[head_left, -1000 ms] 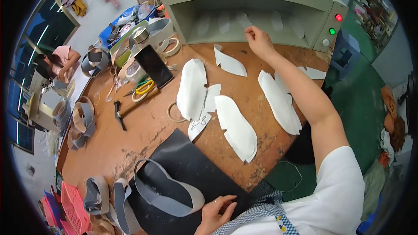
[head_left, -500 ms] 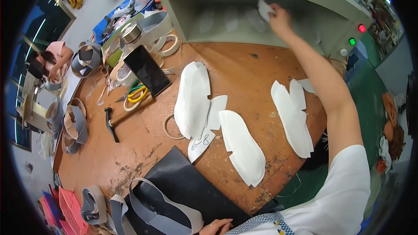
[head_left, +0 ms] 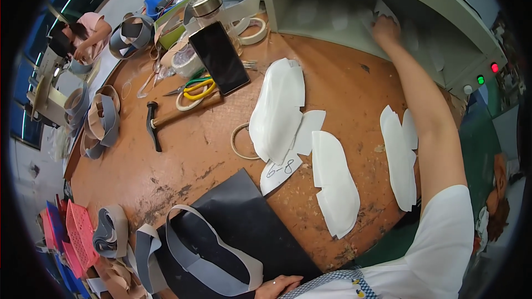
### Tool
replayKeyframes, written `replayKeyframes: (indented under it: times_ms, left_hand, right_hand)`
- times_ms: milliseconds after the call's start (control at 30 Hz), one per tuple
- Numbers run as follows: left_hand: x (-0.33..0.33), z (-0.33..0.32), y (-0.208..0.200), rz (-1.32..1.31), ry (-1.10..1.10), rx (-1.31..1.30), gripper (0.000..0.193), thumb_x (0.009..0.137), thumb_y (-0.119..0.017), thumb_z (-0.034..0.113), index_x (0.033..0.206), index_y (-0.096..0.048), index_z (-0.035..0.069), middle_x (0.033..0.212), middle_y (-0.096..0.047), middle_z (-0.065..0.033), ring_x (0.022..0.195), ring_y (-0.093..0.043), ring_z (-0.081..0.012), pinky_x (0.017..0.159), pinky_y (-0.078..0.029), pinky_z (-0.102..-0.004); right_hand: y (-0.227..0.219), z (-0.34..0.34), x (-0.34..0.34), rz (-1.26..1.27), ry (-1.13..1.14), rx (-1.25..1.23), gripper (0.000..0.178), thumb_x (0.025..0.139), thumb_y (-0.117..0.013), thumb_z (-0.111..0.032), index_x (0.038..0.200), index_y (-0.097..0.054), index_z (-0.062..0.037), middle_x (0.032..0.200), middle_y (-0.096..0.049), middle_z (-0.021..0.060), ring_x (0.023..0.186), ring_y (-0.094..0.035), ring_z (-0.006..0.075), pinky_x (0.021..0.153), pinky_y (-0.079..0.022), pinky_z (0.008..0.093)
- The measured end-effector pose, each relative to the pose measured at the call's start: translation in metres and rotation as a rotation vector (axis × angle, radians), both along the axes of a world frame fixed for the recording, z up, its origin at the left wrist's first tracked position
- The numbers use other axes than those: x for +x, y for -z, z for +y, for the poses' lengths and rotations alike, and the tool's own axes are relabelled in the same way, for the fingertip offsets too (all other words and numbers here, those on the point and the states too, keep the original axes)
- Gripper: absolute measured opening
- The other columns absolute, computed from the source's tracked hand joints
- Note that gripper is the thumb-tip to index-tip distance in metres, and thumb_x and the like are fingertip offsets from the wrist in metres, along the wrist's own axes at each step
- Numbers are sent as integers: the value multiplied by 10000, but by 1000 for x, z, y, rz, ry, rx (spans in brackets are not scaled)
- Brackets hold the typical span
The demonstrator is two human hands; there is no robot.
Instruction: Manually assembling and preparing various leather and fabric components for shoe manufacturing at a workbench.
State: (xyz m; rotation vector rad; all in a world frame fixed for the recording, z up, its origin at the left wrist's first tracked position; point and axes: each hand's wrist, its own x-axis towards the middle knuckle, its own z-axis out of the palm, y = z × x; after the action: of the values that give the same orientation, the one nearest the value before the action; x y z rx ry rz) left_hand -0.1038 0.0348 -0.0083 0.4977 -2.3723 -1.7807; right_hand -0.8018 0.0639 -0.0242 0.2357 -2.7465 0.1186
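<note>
My right hand (head_left: 386, 29) reaches into a pale green box-shaped machine (head_left: 310, 39), its fingers closed on a small white cut piece (head_left: 383, 8); a tip of the piece stands out above the fingers. More pale pieces lie inside, blurred. At the lower edge my left hand (head_left: 279, 287) rests with loosely extended fingers on a black sheet (head_left: 238, 210), beside a looped grey strap (head_left: 208, 274). Curved white shoe-shaped pieces lie in a pile (head_left: 277, 111) mid-table, in a second stack (head_left: 335, 182) nearer me, and in another (head_left: 397, 160) by my right arm.
A hammer (head_left: 183, 112), yellow-handled scissors (head_left: 200, 89), a leaning phone (head_left: 220, 58), tape rolls (head_left: 254, 31) and a glass bottle (head_left: 206, 4) crowd the left side. Grey strap rolls (head_left: 111, 231) and a pink basket (head_left: 81, 235) sit lower left. Another person (head_left: 91, 36) works beyond.
My right hand has lowered the white piece toward the machine's floor. The view has shifted left, so the table's things appear farther right. My left hand still rests by the strap.
</note>
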Motion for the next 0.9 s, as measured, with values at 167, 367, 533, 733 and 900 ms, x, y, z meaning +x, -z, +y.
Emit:
replayKeyframes:
  times_ms: [167,367,533,733,900]
  left_hand:
    - [5,-2,7,3,30,18,205,912,-682,61,1118,-688,62,816,-642,-87,746,-665,-228,679,-522,-318]
    - [0,-1,-6,-56,-11,-24,192,919,-694,92,1110,-698,80,865,-678,-121,796,-695,-262,699,-543,-336]
    - [-4,-6,-7,-30,17,-41,165,911,-706,76,1076,-697,72,865,-684,-125,790,-700,-263,684,-544,-331]
    - [-13,1,-5,72,-43,-117,160,905,-687,4,1057,-690,53,807,-650,-108,693,-661,-232,613,-509,-305]
    - [-6,10,-15,94,-67,-75,124,926,-639,-14,1031,-689,27,801,-637,-94,672,-624,-202,597,-487,-303]
  right_hand:
    - [-15,0,-11,-261,20,-167,405,883,-641,-322,1166,-701,-39,1216,-683,196,1155,-641,368,964,-519,438]
    - [-10,-5,-27,-397,70,-289,359,883,-603,-288,1144,-730,-76,1217,-705,118,1112,-681,291,936,-533,406]
    - [-5,-2,-27,-17,59,-150,300,923,-565,-215,1132,-713,-59,1174,-703,173,1111,-674,337,915,-547,446]
    - [-51,-2,20,86,-86,51,246,945,-515,-84,1095,-706,-48,1081,-711,191,1068,-679,366,871,-561,482]
    - [-129,14,120,95,-350,56,130,870,-616,-90,977,-668,-38,982,-705,217,979,-681,394,829,-547,489]
